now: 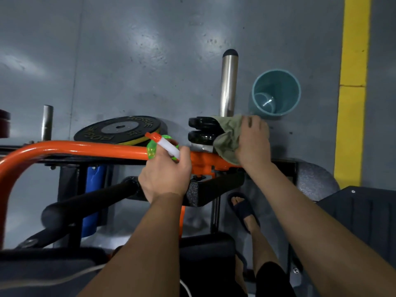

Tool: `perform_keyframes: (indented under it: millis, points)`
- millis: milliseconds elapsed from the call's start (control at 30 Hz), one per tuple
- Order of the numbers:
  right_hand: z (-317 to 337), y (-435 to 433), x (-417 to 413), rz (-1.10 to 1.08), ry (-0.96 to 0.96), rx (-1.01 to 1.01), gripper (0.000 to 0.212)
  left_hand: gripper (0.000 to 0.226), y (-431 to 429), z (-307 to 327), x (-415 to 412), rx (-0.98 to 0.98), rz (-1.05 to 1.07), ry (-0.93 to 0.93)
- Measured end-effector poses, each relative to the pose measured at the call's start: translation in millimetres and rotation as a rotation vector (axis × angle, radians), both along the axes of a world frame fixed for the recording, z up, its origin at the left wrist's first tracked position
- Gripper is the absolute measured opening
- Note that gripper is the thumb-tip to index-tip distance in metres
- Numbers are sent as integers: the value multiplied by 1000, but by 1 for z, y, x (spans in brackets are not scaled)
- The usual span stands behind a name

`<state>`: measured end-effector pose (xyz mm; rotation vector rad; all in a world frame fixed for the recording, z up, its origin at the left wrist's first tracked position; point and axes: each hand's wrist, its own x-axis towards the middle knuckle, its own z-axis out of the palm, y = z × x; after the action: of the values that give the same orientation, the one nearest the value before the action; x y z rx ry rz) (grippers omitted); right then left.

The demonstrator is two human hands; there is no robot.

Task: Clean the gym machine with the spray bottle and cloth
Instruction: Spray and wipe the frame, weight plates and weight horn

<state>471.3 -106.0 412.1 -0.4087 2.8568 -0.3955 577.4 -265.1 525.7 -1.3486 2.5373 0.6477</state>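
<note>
Your left hand [165,176] grips spray bottle [165,146], fingers clenched round its neck, above orange bar of gym machine [85,147]. Your right hand [252,142] presses cloth [227,138] onto black stoppers [202,130] at base of steel peg [228,82], fingers laid fairly flat. Risk: outward wipe could knock teal bucket [276,93] just beside. Weight plate [117,129] crowds left side; your sandalled foot [242,209] sits under frame.
</note>
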Motion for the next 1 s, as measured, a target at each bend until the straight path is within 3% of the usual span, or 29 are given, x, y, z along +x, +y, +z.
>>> perform_keyframes:
  millis: [133, 233, 333, 400, 533, 667, 733, 800, 833, 867, 900, 967, 1000]
  points:
    - [10, -62, 19, 75, 197, 99, 35, 25, 2, 3, 0, 2, 1, -7]
    - [2, -96, 21, 317, 88, 173, 53, 26, 5, 3, -1, -3, 20, -24]
    - [-3, -107, 9, 579, -4, 127, 39, 30, 3, 4, -1, -10, 13, -24]
    - [-5, -91, 2, 652, 20, -60, 38, 32, 3, 4, -1, -12, 8, -22]
    - [0, -6, 9, 346, 55, -490, 56, 29, 1, 1, 2, 6, -10, -2]
    - [-12, 60, 19, -521, -178, -506, 33, 27, -1, -4, 4, 2, -22, 17]
    - [-18, 49, 15, -688, -198, -554, 13, 28, -1, -3, 3, 9, -12, 18]
    - [-9, 15, 17, -744, -157, -561, 19, 29, 0, -4, 5, 5, -16, 15]
    - [-4, -7, 18, -707, -100, -623, 31, 30, -1, -4, 6, -5, -20, 15]
    - [2, -30, 21, -549, -46, -589, 43, 30, -1, -4, 5, -12, -17, 19]
    - [8, -51, 23, -348, -109, -614, 49, 31, -1, -5, 4, -15, -15, 23]
    - [6, -78, 32, 195, -252, -460, 41, 33, 1, -6, 6, -17, -15, 25]
    - [3, -84, 34, 345, -232, -406, 32, 34, 1, -4, 6, -18, -19, 34]
